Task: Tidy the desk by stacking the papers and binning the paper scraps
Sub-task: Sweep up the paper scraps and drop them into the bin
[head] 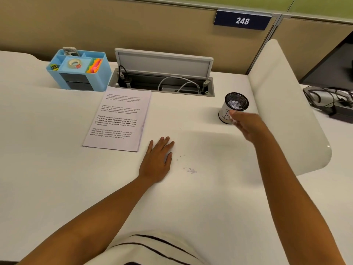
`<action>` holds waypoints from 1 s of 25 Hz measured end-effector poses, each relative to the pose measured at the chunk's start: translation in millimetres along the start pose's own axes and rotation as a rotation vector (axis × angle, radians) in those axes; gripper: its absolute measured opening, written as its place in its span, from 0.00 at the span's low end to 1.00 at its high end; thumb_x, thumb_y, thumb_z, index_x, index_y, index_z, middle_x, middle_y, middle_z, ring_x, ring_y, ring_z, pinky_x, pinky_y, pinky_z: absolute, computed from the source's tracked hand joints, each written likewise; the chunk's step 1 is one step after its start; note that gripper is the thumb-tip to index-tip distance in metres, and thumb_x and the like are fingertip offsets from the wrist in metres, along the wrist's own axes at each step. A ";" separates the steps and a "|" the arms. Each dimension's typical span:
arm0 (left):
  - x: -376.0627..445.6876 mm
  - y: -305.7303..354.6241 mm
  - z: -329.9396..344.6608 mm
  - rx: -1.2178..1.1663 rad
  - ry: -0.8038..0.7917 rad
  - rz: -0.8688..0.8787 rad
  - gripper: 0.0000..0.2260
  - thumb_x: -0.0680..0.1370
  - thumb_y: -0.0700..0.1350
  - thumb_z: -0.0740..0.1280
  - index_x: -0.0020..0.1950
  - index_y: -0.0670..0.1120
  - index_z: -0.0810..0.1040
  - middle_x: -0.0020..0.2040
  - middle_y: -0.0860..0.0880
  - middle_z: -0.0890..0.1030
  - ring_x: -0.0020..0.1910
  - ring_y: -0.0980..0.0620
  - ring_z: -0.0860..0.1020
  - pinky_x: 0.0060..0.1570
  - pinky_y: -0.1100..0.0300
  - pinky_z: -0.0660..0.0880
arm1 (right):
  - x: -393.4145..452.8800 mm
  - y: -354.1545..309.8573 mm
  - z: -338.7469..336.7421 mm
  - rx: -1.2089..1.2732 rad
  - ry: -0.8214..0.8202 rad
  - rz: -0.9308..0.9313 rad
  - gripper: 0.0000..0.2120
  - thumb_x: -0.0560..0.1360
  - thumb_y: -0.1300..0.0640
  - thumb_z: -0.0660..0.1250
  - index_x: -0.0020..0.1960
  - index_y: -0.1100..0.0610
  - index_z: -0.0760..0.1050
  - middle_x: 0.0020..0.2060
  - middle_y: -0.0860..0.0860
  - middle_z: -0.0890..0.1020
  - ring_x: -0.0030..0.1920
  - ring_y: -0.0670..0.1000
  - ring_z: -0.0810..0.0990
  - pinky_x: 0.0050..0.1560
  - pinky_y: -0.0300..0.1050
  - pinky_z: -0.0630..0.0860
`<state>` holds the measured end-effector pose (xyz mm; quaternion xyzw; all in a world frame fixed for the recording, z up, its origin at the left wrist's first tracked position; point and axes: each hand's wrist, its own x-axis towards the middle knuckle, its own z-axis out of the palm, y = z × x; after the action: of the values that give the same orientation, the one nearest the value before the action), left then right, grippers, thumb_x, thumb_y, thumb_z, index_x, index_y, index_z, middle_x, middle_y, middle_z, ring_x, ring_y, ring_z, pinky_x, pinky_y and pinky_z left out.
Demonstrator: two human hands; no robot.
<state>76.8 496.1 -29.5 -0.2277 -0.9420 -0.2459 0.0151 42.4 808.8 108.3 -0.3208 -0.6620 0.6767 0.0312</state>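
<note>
The right hand is motion-blurred, its fingertips smeared over the bin's near wall — whether they pinch anything cannot be told. The scraps on the desk are too small to count. Both arms are cut off by the bottom edge — the cables by the right.

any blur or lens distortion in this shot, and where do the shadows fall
Head view: the right hand near the mesh bin is motion-blurred, while the left hand and the stacked papers are sharp; the wide lens bows the desk edges and partition; lighting is soft and even, with a faint shadow under the right arm.
</note>
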 end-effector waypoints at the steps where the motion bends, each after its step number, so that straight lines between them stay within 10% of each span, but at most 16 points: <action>1: 0.1 -0.1 0.1 -0.001 0.001 0.000 0.21 0.84 0.48 0.55 0.77 0.51 0.66 0.79 0.53 0.63 0.79 0.56 0.56 0.78 0.48 0.49 | 10.7 -8.9 -3.1 -0.058 0.056 -0.040 0.04 0.75 0.61 0.71 0.41 0.57 0.80 0.39 0.53 0.80 0.36 0.45 0.79 0.45 0.36 0.80; 9: -0.1 -1.1 0.2 -0.028 0.004 -0.006 0.21 0.84 0.49 0.56 0.77 0.52 0.66 0.79 0.54 0.63 0.79 0.57 0.55 0.78 0.48 0.50 | 58.1 -40.5 -5.9 -0.511 0.349 -0.247 0.09 0.74 0.57 0.70 0.50 0.59 0.85 0.46 0.56 0.85 0.42 0.51 0.80 0.44 0.42 0.78; 16: 0.3 -1.7 1.5 -0.035 0.014 -0.003 0.21 0.84 0.49 0.56 0.77 0.52 0.66 0.78 0.54 0.63 0.79 0.57 0.56 0.78 0.48 0.51 | 61.1 -48.3 -9.0 -0.253 0.255 -0.052 0.09 0.74 0.63 0.72 0.53 0.65 0.82 0.40 0.57 0.83 0.32 0.51 0.82 0.33 0.38 0.82; 21: 0.3 -2.4 2.3 -0.035 0.028 -0.004 0.21 0.83 0.49 0.55 0.76 0.52 0.67 0.78 0.54 0.64 0.79 0.58 0.56 0.78 0.48 0.51 | 58.8 -48.1 -18.7 -0.233 0.141 -0.051 0.12 0.75 0.71 0.64 0.57 0.68 0.78 0.47 0.58 0.83 0.49 0.55 0.85 0.48 0.43 0.83; 25: 0.0 -2.1 2.0 -0.029 0.032 -0.003 0.21 0.83 0.49 0.55 0.76 0.52 0.67 0.78 0.55 0.64 0.79 0.58 0.56 0.78 0.48 0.51 | 49.1 -45.2 -20.7 -0.098 0.200 -0.082 0.13 0.69 0.71 0.73 0.53 0.66 0.82 0.46 0.60 0.84 0.45 0.56 0.84 0.40 0.34 0.81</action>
<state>76.0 495.4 -32.2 -0.2225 -0.9384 -0.2631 0.0263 -3.9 855.4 132.1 -0.3605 -0.7003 0.6064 0.1091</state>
